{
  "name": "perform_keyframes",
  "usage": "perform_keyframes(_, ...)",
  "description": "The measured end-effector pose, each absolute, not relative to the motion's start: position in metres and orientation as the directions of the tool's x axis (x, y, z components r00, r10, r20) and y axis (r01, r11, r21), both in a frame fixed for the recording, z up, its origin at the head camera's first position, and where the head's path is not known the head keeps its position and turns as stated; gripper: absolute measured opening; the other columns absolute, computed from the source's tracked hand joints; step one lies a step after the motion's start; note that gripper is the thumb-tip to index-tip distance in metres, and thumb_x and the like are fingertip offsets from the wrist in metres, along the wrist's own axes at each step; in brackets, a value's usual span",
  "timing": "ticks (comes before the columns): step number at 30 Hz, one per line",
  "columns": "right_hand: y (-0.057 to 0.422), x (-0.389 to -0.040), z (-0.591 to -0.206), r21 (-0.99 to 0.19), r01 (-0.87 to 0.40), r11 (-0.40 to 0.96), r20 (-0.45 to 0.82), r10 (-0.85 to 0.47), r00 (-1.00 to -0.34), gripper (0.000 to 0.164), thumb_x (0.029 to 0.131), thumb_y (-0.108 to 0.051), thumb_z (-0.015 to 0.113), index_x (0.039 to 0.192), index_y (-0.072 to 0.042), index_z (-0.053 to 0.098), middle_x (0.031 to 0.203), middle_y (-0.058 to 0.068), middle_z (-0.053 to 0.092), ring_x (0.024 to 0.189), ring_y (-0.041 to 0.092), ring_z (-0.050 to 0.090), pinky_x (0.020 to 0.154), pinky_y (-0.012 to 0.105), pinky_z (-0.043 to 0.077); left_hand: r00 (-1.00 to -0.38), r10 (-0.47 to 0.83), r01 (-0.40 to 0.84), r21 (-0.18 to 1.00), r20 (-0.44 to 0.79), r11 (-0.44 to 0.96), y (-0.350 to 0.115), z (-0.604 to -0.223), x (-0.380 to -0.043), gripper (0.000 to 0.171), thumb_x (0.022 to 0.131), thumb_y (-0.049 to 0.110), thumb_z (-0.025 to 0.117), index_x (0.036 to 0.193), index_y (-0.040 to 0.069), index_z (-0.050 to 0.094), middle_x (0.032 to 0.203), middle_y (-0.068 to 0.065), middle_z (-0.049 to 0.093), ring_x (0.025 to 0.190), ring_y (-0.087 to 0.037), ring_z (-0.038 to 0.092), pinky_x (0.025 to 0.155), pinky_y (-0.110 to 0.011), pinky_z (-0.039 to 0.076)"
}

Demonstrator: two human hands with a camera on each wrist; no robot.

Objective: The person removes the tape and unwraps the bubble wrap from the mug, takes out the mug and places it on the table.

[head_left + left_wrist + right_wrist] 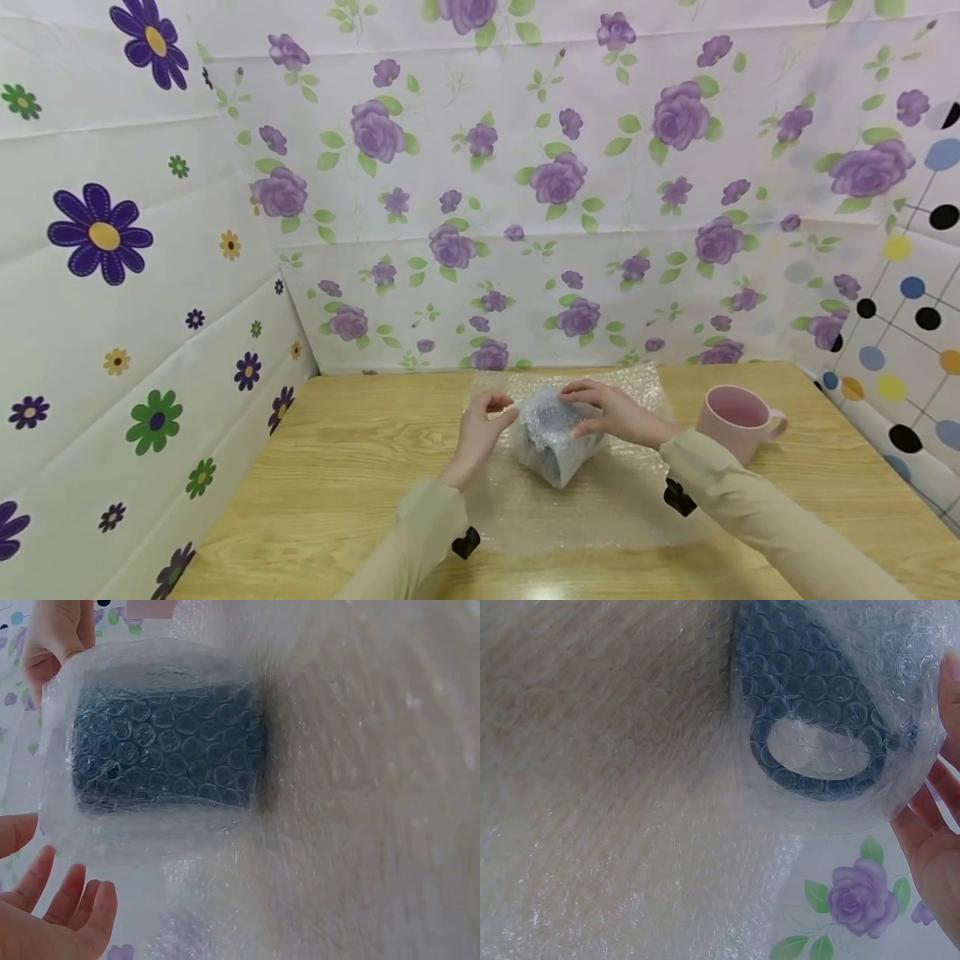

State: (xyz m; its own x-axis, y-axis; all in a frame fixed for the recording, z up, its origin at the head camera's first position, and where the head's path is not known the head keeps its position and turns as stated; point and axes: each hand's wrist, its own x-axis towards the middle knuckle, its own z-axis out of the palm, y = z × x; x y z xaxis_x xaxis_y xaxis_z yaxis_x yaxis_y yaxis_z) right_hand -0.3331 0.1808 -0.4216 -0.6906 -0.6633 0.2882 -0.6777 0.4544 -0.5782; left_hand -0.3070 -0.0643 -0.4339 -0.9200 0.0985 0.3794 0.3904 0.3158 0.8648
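Observation:
A dark blue mug (pixel 172 746) lies inside a bundle of clear bubble wrap (pixel 558 442); its handle (pixel 817 784) shows through the plastic in the right wrist view. On the bundle's upper right, my right hand (pixel 618 417) holds the gathered wrap, with thumb and fingers bent about its edge. My left hand (pixel 483 433) is at the left side of the bundle. Its fingers are spread and loosely bent, a little apart from the wrap in the left wrist view. Beneath the bundle, a bubble wrap sheet (pixel 622 517) is spread out on the wooden table (pixel 360 467).
A pink mug (pixel 738 421) stands to the right of the sheet, beside my right forearm, its handle pointing right. Flower-patterned cloth (pixel 450 167) hangs behind the table, with patterned cloth at the left and right too.

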Motion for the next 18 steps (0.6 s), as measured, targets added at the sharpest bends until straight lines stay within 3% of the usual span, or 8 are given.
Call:
perform_keyframes(12,0.18,-0.332,-0.422,-0.646,-0.619,0.447,0.257,-0.636,-0.727,0.059,0.076,-0.026,0.071,0.127,-0.001,0.051,0.128,0.01,0.045,0.113,0.026,0.044,0.087,0.039,0.042,-0.925,0.204,0.357,0.917,0.321,0.176,-0.055,-0.419,-0.292,0.028,0.085,-0.001,0.058,0.11,-0.013,0.056,0.113,-0.026,0.054,0.106,-0.044,0.046,0.087,-0.049,0.039)
perform_keyframes(18,0.181,-0.334,-0.425,-0.707,-0.576,0.411,0.26,-0.606,-0.752,0.058,0.075,-0.022,0.073,0.125,-0.001,0.052,0.128,0.013,0.045,0.114,0.029,0.044,0.091,0.046,0.037,-0.92,0.176,0.383,0.901,0.351,0.204,-0.051,-0.432,-0.299,0.032,0.079,-0.005,0.062,0.11,-0.01,0.058,0.112,-0.022,0.056,0.101,-0.038,0.051,0.084,-0.048,0.042)
